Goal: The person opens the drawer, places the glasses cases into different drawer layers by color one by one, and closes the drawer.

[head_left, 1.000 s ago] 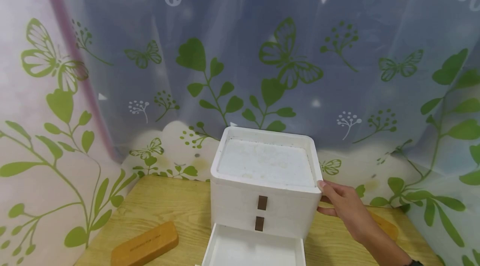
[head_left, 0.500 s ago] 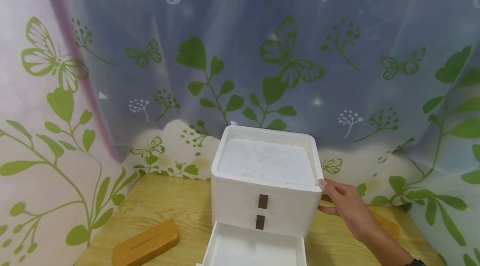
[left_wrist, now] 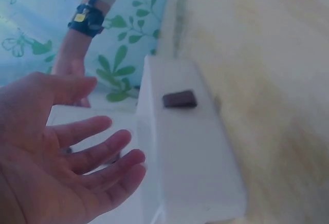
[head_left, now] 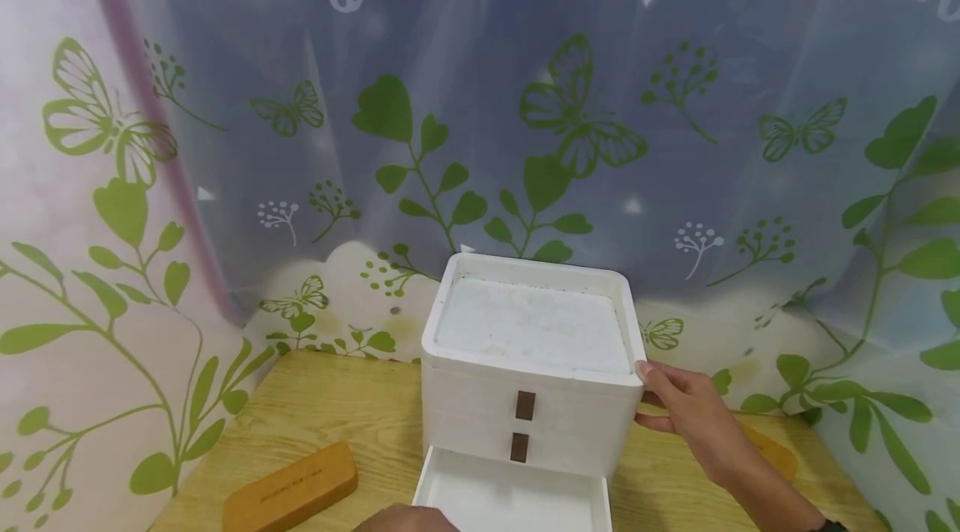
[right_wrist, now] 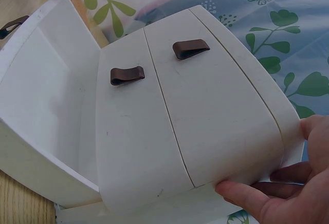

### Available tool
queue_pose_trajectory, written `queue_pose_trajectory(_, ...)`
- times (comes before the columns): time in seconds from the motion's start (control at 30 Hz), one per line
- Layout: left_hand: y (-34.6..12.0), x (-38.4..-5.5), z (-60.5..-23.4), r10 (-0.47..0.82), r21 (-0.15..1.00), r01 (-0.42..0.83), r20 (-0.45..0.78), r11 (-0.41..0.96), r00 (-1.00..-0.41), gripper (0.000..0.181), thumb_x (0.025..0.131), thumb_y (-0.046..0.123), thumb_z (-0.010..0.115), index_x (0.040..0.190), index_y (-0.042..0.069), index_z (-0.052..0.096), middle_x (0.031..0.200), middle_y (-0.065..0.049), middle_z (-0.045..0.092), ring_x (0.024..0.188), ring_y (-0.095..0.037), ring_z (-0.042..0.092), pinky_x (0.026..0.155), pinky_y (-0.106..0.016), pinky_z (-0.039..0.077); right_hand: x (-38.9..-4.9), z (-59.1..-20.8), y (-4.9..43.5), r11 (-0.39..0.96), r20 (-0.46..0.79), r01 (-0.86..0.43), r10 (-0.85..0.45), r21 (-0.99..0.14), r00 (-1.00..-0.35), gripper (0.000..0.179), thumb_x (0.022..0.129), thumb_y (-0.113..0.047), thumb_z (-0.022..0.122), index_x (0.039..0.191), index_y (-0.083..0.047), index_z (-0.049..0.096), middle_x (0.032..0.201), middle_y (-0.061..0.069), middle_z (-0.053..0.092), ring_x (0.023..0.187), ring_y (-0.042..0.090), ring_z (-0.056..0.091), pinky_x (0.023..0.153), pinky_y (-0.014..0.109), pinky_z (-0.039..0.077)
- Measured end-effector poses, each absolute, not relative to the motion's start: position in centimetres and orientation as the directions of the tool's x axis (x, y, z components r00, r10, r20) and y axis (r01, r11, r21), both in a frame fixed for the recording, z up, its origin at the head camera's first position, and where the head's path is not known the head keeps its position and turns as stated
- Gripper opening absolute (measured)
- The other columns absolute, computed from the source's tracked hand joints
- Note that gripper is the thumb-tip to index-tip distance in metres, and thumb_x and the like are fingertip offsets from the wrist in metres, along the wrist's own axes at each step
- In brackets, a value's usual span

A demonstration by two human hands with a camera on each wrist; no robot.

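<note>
A white drawer unit stands on the wooden table, its lowest drawer pulled out. No contents show in the visible part of that drawer. Brown tab handles sit on the drawer fronts, including the pulled-out drawer's handle. My right hand holds the unit's right side, thumb at the top rim's corner and fingers against the side wall. At the lower edge of the head view, the back of my left hand shows. Its fingers are spread and loosely bent beside the open drawer, holding nothing.
An orange-brown oblong case lies on the table to the left. Another orange item is partly hidden behind my right forearm. A butterfly-and-leaf patterned curtain hangs close behind the unit.
My left hand has come into the head view from below, near the open drawer's left side. The right hand keeps its hold, and the unit and drawer look unchanged.
</note>
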State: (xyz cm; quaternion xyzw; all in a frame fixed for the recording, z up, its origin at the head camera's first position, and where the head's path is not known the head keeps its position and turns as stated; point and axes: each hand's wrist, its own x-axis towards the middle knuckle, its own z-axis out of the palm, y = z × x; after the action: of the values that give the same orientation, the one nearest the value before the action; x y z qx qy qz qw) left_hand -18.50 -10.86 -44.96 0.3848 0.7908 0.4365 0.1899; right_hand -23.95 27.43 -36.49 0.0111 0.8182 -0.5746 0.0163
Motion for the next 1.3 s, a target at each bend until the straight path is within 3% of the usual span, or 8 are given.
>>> queue_pose_trajectory(0.07,-11.2,-18.6,-44.3,0.761,0.743,0.54,0.064,0.395,-0.646,0.023,0.098,0.035,0.071,0.113,0.021,0.08,0.104,0.016,0.075,0.093,0.008,0.064,0.073,-0.017,0.056,-24.0,-36.5,27.5,0.337,-0.044,0.043,0.004,-0.941,-0.999,0.073,0.107,-0.048,0.054,0.156,0.005,0.041,0.159,0.028,0.044,0.13,0.036,0.064,0.091,0.039,0.063)
queue_pose_trajectory(0.13,-12.0,-19.5,-44.3,0.796,0.619,0.673,0.123,0.405,-0.592,0.032,0.1,0.041,0.067,0.123,0.021,0.077,0.114,0.01,0.075,0.103,0.004,0.065,0.079,-0.019,0.057,-23.9,-36.5,27.5,0.34,-0.04,0.038,0.0,-0.94,-0.999,0.074,0.107,-0.048,0.054,0.156,0.006,0.04,0.159,0.029,0.043,0.131,0.037,0.064,0.091,0.039,0.063)
queue_pose_trajectory(0.27,-14.2,-21.6,-44.8,0.832,0.413,0.802,0.16,0.432,-0.531,0.049,0.102,0.049,0.062,0.142,0.021,0.064,0.132,-0.002,0.069,0.118,-0.012,0.064,0.089,-0.029,0.058,-23.8,-36.4,27.4,0.339,-0.038,0.037,0.003,-0.94,-0.999,0.073,0.107,-0.047,0.054,0.155,0.006,0.041,0.158,0.029,0.044,0.129,0.036,0.065,0.091,0.039,0.064)
queue_pose_trajectory(0.4,-15.8,-22.0,-44.3,0.815,0.262,0.855,0.275,0.447,-0.51,0.059,0.099,0.059,0.061,0.147,0.022,0.06,0.137,-0.003,0.067,0.121,-0.02,0.063,0.09,-0.036,0.06,-23.8,-36.4,27.4,0.335,-0.046,0.05,0.019,-0.941,-0.999,0.072,0.107,-0.047,0.055,0.155,0.006,0.042,0.157,0.029,0.046,0.127,0.034,0.067,0.091,0.039,0.064)
queue_pose_trajectory(0.63,-17.4,-21.4,-42.8,0.699,0.053,0.778,0.405,0.626,-0.589,0.063,0.094,0.064,0.066,0.144,0.027,0.06,0.136,0.002,0.067,0.119,-0.025,0.065,0.085,-0.044,0.06,-23.8,-36.6,27.6,0.345,-0.049,0.052,0.018,-0.937,-0.999,0.074,0.107,-0.047,0.054,0.156,0.006,0.04,0.159,0.03,0.043,0.129,0.037,0.065,0.091,0.04,0.064)
queue_pose_trajectory(0.77,-18.7,-21.8,-43.1,0.643,0.072,0.704,0.351,0.707,-0.681,0.068,0.092,0.066,0.067,0.147,0.028,0.057,0.144,0.0,0.064,0.124,-0.029,0.064,0.087,-0.052,0.059,-23.7,-36.7,27.6,0.34,-0.053,0.056,0.019,-0.939,-0.998,0.073,0.107,-0.046,0.054,0.155,0.007,0.04,0.158,0.03,0.044,0.129,0.037,0.065,0.091,0.039,0.064)
queue_pose_trajectory(1.0,-20.9,-23.4,-44.6,0.519,0.217,0.564,0.233,0.796,-0.822,0.083,0.085,0.076,0.067,0.15,0.026,0.055,0.152,-0.006,0.057,0.13,-0.038,0.06,0.091,-0.062,0.055,-23.6,-36.8,27.5,0.342,-0.06,0.068,0.035,-0.937,-0.998,0.073,0.107,-0.048,0.054,0.156,0.005,0.041,0.158,0.029,0.045,0.13,0.038,0.064,0.091,0.038,0.064)
queue_pose_trajectory(1.3,-23.7,-25.5,-47.0,0.39,0.388,0.363,0.008,0.847,-0.921,0.093,0.083,0.071,0.073,0.154,0.017,0.051,0.157,-0.019,0.05,0.137,-0.052,0.051,0.095,-0.072,0.049,-23.9,-36.6,27.5,0.323,-0.033,0.039,0.022,-0.946,-0.999,0.073,0.106,-0.048,0.055,0.155,0.004,0.042,0.159,0.027,0.045,0.131,0.036,0.064,0.091,0.039,0.063)
